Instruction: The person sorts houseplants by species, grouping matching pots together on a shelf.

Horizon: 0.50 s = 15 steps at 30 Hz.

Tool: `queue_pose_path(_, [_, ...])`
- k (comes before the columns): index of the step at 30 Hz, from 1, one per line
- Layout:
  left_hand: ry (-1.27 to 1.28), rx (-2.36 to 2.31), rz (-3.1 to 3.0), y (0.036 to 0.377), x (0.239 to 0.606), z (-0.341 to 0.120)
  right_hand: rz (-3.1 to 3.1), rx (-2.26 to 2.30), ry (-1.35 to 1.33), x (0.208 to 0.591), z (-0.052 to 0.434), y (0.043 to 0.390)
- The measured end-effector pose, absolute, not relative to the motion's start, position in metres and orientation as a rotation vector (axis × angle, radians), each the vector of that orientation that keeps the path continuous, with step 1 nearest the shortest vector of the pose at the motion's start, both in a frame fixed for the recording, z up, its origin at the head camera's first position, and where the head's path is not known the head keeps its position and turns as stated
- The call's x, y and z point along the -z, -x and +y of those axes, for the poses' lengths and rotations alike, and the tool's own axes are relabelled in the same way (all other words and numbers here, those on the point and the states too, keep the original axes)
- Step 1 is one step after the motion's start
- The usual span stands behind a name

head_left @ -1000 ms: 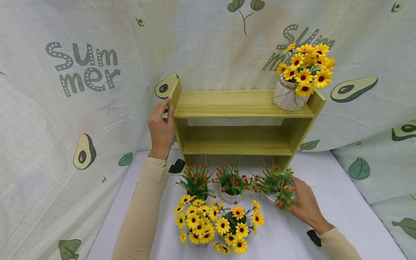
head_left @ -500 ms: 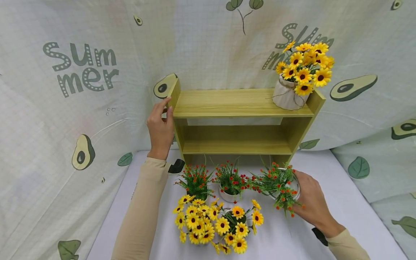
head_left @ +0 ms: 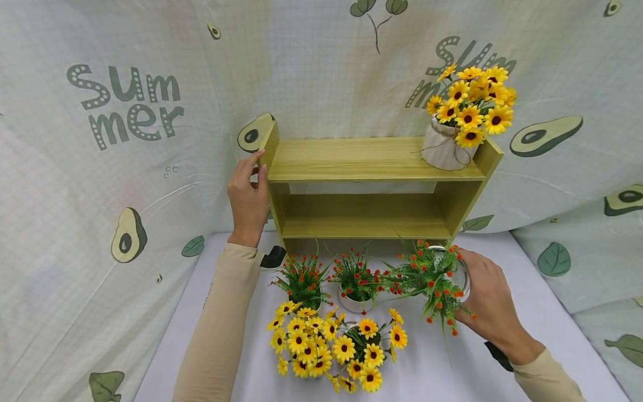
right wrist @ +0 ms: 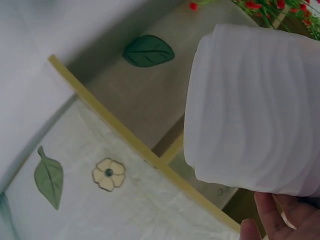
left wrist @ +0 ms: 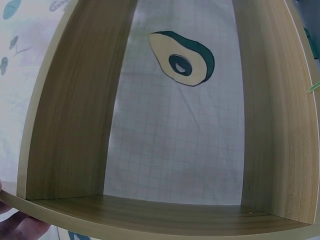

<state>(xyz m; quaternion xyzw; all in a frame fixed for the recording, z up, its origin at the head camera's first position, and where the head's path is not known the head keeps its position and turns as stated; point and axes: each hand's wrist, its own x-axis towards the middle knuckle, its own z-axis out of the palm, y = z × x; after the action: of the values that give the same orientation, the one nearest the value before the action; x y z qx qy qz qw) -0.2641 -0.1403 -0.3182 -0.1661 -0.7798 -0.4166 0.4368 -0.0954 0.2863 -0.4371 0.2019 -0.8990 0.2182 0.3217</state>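
Observation:
At the upper left front of the wooden shelf (head_left: pixel 361 216), my left hand (head_left: pixel 249 195) holds the side panel's edge with fingertips and thumb. In the left wrist view only a few fingers (left wrist: pixel 22 227) show outside that panel. My right hand (head_left: pixel 489 298) grips a potted plant (head_left: pixel 433 276) with grassy leaves and small red flowers, raised in front of the shelf and tipped to the left. Its white wavy-ribbed pot (right wrist: pixel 250 110) fills much of the right wrist view, with fingertips (right wrist: pixel 272 212) under it. The hand covers part of the pot.
Two more red-flowered plants, one left (head_left: pixel 303 282) and one middle (head_left: pixel 358 282), stand before the shelf. Nearer are two yellow sunflower plants, one left (head_left: pixel 303 343) and one right (head_left: pixel 365 352). Another sunflower pot (head_left: pixel 447 148) stands at the top shelf's right end.
My right hand has lifted the red-flowered plant and moved it slightly right, tipping it further left so more of the pot rim shows. The left hand stays at the shelf.

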Motion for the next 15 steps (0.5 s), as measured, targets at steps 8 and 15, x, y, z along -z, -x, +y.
queue_pose_path(8, [0.409, 1.033, -1.945, 0.265, 0.317, -0.14, -2.318, -0.588, -0.536, 0.424, 0.28, 0.104])
queue_pose_path(15, [0.409, 1.04, -1.948, 0.265, 0.318, -0.14, -2.299, -0.633, -0.459, 0.416, 0.273, 0.112])
